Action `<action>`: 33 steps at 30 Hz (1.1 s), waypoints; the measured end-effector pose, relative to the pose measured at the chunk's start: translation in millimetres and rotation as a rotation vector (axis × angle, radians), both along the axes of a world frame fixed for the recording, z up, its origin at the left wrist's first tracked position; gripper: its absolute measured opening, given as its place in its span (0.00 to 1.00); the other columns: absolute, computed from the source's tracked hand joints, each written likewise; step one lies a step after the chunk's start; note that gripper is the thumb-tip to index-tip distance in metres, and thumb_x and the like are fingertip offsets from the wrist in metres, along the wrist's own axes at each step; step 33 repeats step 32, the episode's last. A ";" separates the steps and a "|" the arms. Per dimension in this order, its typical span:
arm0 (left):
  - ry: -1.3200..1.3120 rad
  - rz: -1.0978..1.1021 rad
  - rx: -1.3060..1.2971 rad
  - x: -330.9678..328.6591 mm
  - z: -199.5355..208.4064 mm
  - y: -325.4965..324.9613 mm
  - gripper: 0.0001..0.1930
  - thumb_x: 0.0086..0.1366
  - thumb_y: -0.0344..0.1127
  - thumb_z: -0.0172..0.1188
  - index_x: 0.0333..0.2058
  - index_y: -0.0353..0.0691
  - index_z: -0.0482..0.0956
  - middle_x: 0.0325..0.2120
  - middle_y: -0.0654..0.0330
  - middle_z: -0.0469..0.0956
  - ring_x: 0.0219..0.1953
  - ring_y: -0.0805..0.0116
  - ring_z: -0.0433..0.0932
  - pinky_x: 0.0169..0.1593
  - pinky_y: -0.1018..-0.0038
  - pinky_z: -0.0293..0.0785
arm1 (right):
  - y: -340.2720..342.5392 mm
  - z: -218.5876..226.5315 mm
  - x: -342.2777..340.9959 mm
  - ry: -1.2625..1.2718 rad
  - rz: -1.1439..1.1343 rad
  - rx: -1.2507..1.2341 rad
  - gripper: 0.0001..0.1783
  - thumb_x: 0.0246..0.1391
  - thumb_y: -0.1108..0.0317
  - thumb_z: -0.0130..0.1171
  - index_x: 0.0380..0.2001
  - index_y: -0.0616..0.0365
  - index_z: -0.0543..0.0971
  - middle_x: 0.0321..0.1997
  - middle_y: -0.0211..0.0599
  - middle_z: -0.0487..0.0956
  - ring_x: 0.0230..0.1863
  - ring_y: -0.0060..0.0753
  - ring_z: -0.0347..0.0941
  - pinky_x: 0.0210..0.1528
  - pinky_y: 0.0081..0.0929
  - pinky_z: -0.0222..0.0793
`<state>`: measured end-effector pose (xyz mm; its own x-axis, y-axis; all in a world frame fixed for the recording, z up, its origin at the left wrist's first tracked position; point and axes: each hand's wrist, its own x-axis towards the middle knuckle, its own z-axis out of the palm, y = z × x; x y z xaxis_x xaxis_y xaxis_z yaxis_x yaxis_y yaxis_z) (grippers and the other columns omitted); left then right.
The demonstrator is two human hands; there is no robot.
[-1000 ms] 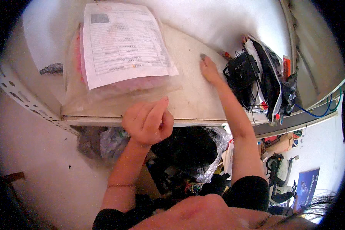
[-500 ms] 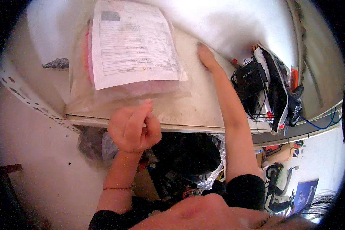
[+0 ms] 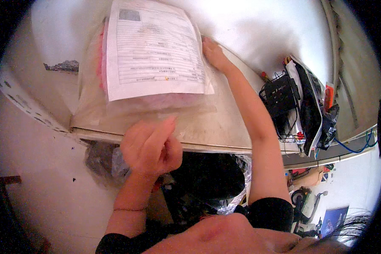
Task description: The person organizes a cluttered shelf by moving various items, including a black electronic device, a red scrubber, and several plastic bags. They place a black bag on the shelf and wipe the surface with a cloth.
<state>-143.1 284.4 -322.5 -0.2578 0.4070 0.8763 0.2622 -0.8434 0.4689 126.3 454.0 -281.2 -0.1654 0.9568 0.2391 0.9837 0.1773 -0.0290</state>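
On the shelf-like board lies a clear plastic bag [image 3: 169, 111] holding something pink [image 3: 100, 63]. A printed white sheet [image 3: 156, 55] covers most of its top. My left hand [image 3: 150, 146] is above the board's front edge, just in front of the bag; its fingers are curled closed and I see nothing in them. At the far right side of the bag, my right hand [image 3: 213, 53] lies against the board, fingers stretched out by the sheet's edge; its fingertips are partly hard to make out.
A black wire basket [image 3: 279, 101] stands at the right of the board [image 3: 228, 122], with a black packet [image 3: 311, 108] beside it. Below the front edge are a large black bag [image 3: 209, 175] and a crumpled clear bag [image 3: 99, 161]. A white wall [image 3: 258, 25] rises behind.
My right hand has moved left and farther away, up to the bag's right side. My left hand stays closed near the front edge. The whole view has shifted slightly.
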 end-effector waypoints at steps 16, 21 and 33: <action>0.056 -0.058 0.002 -3.3 0.8 -7.1 0.15 0.41 0.23 0.53 0.32 0.40 0.72 0.18 0.63 0.72 0.16 0.68 0.69 0.20 0.75 0.66 | 8.3 -1.8 45.2 -0.019 -0.191 -0.025 0.23 0.53 0.64 0.33 0.47 0.65 0.66 0.51 0.50 0.66 0.53 0.46 0.61 0.56 0.35 0.54; 0.015 -0.003 -0.004 1.8 -0.7 -4.2 0.14 0.41 0.22 0.53 0.31 0.40 0.73 0.17 0.63 0.71 0.14 0.68 0.67 0.18 0.76 0.64 | 0.2 -1.6 38.4 0.053 0.000 -0.089 0.23 0.55 0.63 0.33 0.53 0.61 0.60 0.58 0.50 0.59 0.60 0.47 0.51 0.62 0.32 0.44; -0.061 0.099 0.035 9.2 4.0 1.6 0.12 0.41 0.21 0.54 0.28 0.37 0.76 0.16 0.61 0.71 0.14 0.68 0.66 0.17 0.77 0.63 | -87.2 -6.6 183.5 0.121 -0.320 -0.317 0.29 0.57 0.56 0.36 0.59 0.56 0.50 0.65 0.40 0.45 0.66 0.35 0.37 0.64 0.25 0.32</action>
